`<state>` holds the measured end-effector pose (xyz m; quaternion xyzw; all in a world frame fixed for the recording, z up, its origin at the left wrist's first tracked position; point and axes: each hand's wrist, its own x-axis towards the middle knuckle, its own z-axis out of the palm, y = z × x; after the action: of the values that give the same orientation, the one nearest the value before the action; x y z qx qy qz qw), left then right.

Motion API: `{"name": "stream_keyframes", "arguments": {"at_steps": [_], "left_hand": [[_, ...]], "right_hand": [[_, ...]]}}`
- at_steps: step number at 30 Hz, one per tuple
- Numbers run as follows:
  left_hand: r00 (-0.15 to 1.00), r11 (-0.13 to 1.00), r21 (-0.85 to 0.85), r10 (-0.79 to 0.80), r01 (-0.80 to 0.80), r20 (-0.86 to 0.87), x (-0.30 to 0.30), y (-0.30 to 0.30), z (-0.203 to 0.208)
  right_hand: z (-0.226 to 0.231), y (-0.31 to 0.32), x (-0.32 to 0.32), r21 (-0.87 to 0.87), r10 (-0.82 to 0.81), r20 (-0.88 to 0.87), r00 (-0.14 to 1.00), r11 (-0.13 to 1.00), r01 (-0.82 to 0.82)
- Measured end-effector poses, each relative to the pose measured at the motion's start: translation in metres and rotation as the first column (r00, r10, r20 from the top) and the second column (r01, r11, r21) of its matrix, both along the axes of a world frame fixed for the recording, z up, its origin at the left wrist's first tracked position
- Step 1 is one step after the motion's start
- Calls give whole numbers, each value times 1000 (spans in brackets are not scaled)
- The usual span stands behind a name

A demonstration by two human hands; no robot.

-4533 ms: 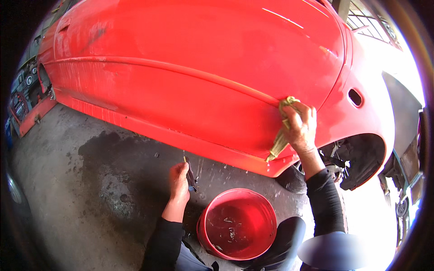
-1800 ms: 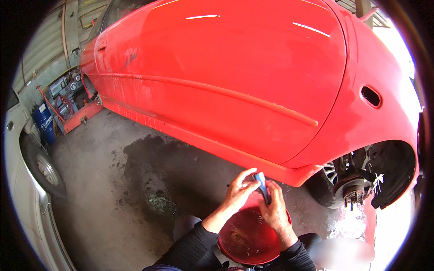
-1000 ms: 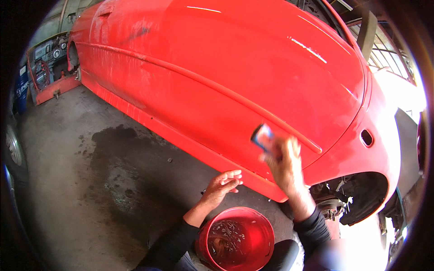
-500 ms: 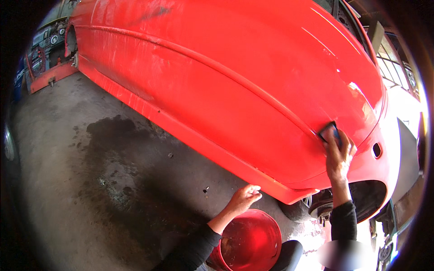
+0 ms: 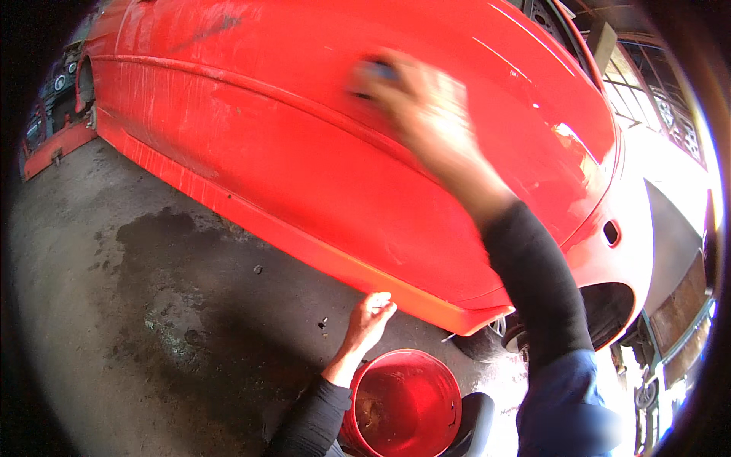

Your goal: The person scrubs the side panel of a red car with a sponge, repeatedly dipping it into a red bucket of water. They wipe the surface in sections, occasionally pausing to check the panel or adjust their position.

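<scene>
Right hand and block: since half a second ago, your right hand (image 5: pixel 426 99) has carried the blue block (image 5: pixel 378 70) from the right end of the raised strip (image 5: pixel 251 81) leftward, to a spot above the strip's middle.
Right grip: your fingers are closed around the block; motion blur hides their exact hold, and you cannot tell from this view whether the block is touching the paint.
Left hand: your left hand (image 5: pixel 367 324) is well below the strip, its fingers drawn in close; whether they pinch something small, you cannot tell.
Right forearm: your dark sleeve (image 5: pixel 533 278) reaches up from below, and your arm crosses in front of the strip's right end.
Bucket: your red bucket (image 5: pixel 432 381) stands on the floor (image 5: pixel 68 282), well below the strip and open at the top.
Smoother paint: the red door panel (image 5: pixel 327 206) looks fairly even just below the strip's middle, so you seem to have that part in better order.
Streaked paint: pale streaks (image 5: pixel 141 87) run down below the strip's left end, and a dark smudge (image 5: pixel 217 29) shows above its left part; by the look of them, you have those areas left.
Progress: your rubbing appears to be partway, with the stretch toward the strip's left end the least finished.
</scene>
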<state>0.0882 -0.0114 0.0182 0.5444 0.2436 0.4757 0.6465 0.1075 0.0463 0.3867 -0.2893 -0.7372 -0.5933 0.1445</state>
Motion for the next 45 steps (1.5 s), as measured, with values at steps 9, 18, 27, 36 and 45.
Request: {"name": "stream_keyframes", "arguments": {"at_steps": [9,18,27,36,45], "left_hand": [[973,964,226,-90,139,-213,-18,-38,14],[940,952,275,208,-132,-269,-28,-4,-3],[966,938,327,-31,118,-258,-29,-37,2],[930,945,328,134,-15,-343,-32,-14,-18],[977,943,330,22,50,-211,-42,-32,6]], "right_hand": [[-35,-2,59,175,-151,-249,957,964,198],[6,34,-50,-111,-91,-82,992,990,82],[-12,-11,66,271,-20,-471,882,948,167],[24,44,-55,-53,-12,-142,990,999,5],[4,-13,57,295,33,-504,863,946,136]]}}
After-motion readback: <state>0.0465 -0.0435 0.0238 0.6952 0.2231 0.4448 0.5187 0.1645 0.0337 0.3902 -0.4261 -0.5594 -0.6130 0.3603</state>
